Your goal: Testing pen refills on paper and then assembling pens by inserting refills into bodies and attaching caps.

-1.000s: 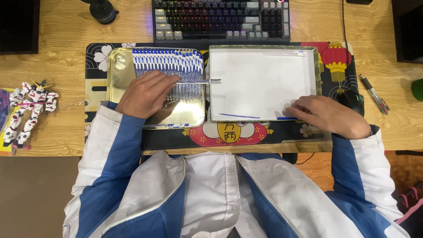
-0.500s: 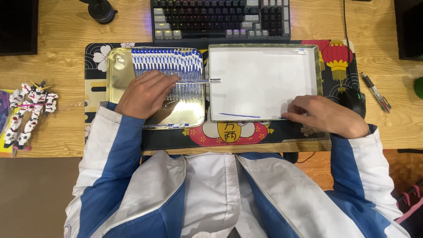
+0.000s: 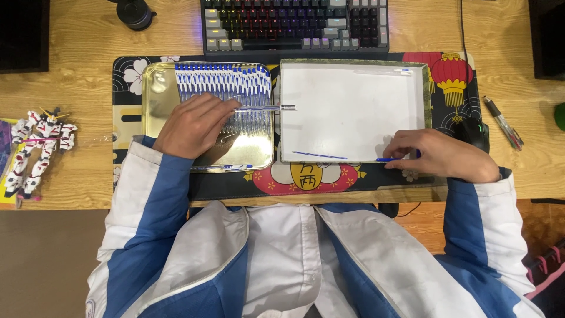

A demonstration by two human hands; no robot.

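Note:
My left hand [image 3: 194, 125] rests on a shiny gold tray [image 3: 156, 88] and grips a clear pen barrel [image 3: 265, 108] that points right, its tip over the edge of the white tray [image 3: 353, 106]. A row of several blue-and-clear pens [image 3: 223, 82] lies in the gold tray above the hand. My right hand [image 3: 441, 154] sits at the white tray's lower right corner, fingers pinched on a small blue pen part [image 3: 388, 159]. A thin blue refill [image 3: 321, 155] lies loose on the white tray's front edge.
A dark patterned desk mat [image 3: 447, 76] lies under both trays. A backlit keyboard [image 3: 294, 23] stands behind them. A black mouse [image 3: 475, 132] and two pens [image 3: 503, 122] are to the right. A white toy robot [image 3: 35, 147] lies at the left, and a black round object [image 3: 135, 12] at the back.
My right hand has shifted slightly right along the white tray's front edge with the blue part. The left hand has stayed still.

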